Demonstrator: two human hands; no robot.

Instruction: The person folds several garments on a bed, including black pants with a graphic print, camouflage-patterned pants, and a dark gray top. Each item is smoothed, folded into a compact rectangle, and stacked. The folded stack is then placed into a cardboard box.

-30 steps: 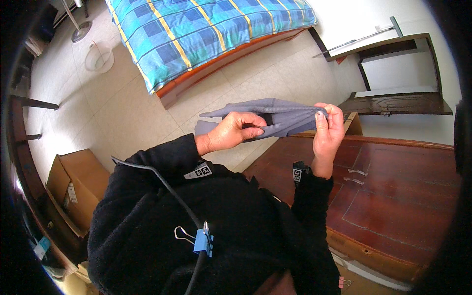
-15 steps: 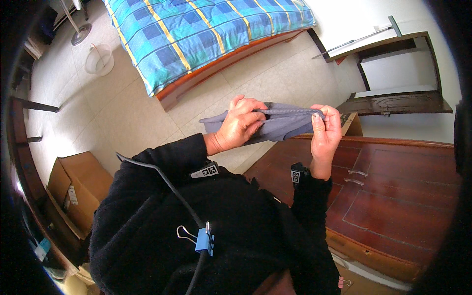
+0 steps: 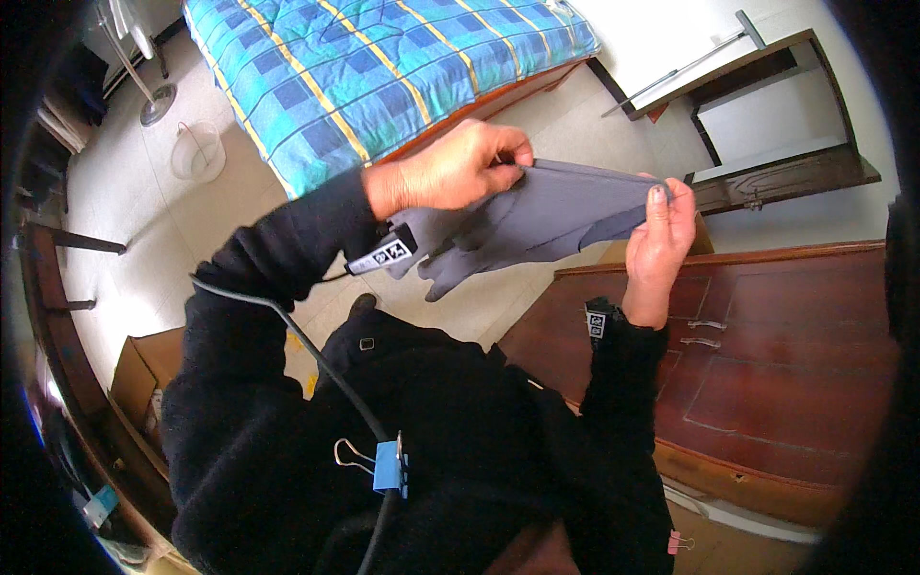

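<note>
A soft grey cloth garment with a darker patch near its right end hangs between my two hands, above the floor in front of the bed. Its upper edge is pulled taut, while the lower part droops in loose folds. My left hand pinches that edge between thumb and fingers, palm turned down. At the other end, my right hand grips a corner with the thumb pressed on top. Part of the cloth lies behind my left wrist, so I cannot tell which kind of garment it is.
A bed with a blue checked cover stands ahead. To the right is a dark red wooden cabinet. A clear bucket and a cardboard box are on the left. A cable with a blue binder clip runs down my front.
My left hand has risen and moved its hold to the cloth's upper edge. The bunched garment is now spread wider and hangs lower. My right hand has shifted slightly right.
</note>
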